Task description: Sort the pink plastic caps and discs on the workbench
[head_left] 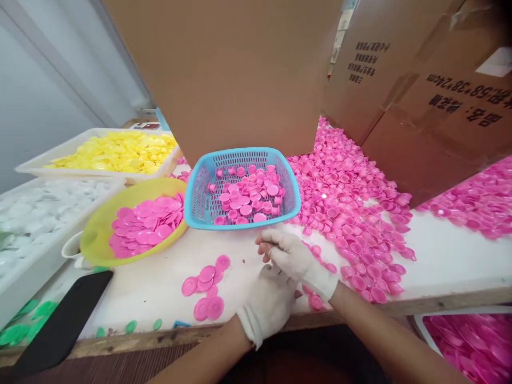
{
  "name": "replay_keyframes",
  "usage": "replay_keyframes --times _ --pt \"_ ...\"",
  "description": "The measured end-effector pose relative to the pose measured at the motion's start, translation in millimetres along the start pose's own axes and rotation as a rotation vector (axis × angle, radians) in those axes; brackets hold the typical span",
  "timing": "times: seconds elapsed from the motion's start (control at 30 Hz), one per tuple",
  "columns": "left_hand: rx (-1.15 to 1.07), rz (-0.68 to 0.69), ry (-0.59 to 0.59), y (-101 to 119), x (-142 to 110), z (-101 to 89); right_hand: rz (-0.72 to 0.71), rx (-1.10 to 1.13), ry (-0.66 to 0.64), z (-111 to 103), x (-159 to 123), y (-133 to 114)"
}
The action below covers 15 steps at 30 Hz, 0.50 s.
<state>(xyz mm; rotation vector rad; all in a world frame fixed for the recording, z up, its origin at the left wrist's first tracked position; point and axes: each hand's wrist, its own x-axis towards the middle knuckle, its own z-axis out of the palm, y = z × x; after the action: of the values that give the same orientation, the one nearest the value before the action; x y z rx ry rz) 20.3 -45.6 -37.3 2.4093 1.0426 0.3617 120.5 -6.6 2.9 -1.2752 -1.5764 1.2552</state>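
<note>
My left hand (270,304), in a white glove with bare fingertips, is low over the table's front edge. Its fingers are mostly hidden under my right hand (294,258). That hand wears a similar glove and crosses just above the left, its bare fingers curled inward. Whether anything is in either hand is not visible. Just beyond them stands a blue plastic basket (242,226) holding small pink flanged caps (246,194). Flat pink round discs (207,274) lie on the table to the left, and pink cup-like pieces (316,303) lie beside my right wrist.
A large heap of pink pieces (344,202) spreads rightward below cardboard boxes (400,106). A yellow bowl (96,234) of pink discs stands left, near trays of yellow pieces (120,152) and white pieces (52,208). A black phone-like slab (66,320) overhangs the front edge (160,338).
</note>
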Motion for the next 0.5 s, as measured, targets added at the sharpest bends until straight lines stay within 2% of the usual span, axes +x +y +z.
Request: replay_keyframes --times 0.07,0.13,0.23,0.3,0.37,0.43,0.5 --pt "0.127 -0.009 -0.059 -7.7 -24.1 -12.1 -0.093 -0.172 -0.092 16.5 13.5 14.4" --pt "0.218 -0.054 -0.093 -14.9 -48.5 -21.9 -0.289 -0.481 -0.178 35.1 28.4 24.0" --pt "0.210 -0.083 -0.025 -25.0 -76.9 -25.2 -0.507 -0.849 -0.260 60.8 47.2 28.3" --pt "0.159 -0.073 0.111 -31.7 -89.0 -22.2 -0.493 -0.907 -0.313 70.7 55.1 26.0" --pt "0.071 -0.122 0.242 -37.4 -95.4 -20.6 -0.408 -0.879 -0.365 71.3 58.5 21.3" --pt "-0.079 -0.275 0.297 -41.3 -96.7 -23.9 -0.325 -0.831 -0.380 63.1 56.1 16.0" --pt "-0.301 -0.486 0.267 -43.7 -94.0 -31.4 -0.281 -0.798 -0.334 49.3 46.2 12.8"
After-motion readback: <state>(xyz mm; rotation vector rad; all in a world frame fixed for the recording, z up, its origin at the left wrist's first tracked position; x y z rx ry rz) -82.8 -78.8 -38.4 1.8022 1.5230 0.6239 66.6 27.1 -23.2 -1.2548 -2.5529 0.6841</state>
